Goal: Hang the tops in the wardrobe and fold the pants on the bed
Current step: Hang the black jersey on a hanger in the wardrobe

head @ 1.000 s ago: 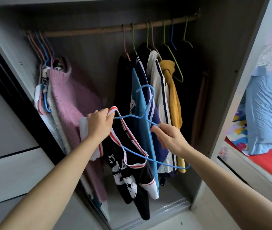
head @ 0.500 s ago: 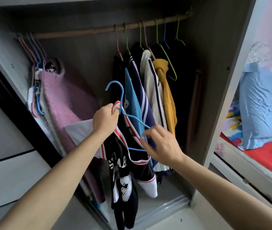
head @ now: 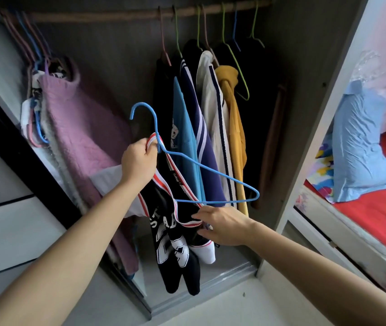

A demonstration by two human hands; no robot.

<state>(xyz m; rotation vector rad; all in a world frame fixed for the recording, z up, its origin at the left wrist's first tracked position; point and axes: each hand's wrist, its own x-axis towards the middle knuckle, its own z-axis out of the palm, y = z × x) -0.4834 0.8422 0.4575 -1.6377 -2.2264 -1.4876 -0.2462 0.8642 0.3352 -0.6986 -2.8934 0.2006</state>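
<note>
Sweater [head: 76, 128]: pink, hangs far left.
Left hand [head: 139, 158]: fingers clamped on hanger neck and jersey collar.
Hanger [head: 210, 170]: blue, tilted, hook free below rail [head: 116, 16].
Jersey [head: 175, 245]: black, dangles before hung tops [head: 210, 114].
Right hand [head: 222, 225]: fingers pinch jersey trim.
Bed [head: 363, 208]: far right.

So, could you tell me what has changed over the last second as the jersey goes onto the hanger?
The right hand let go of the blue hanger and dropped to pinch the neckline of the black jersey. The hanger swung hook-up and leftward. The left hand, still on the collar, now grips its neck too. The hung clothes on the wardrobe rail stayed put.
</note>
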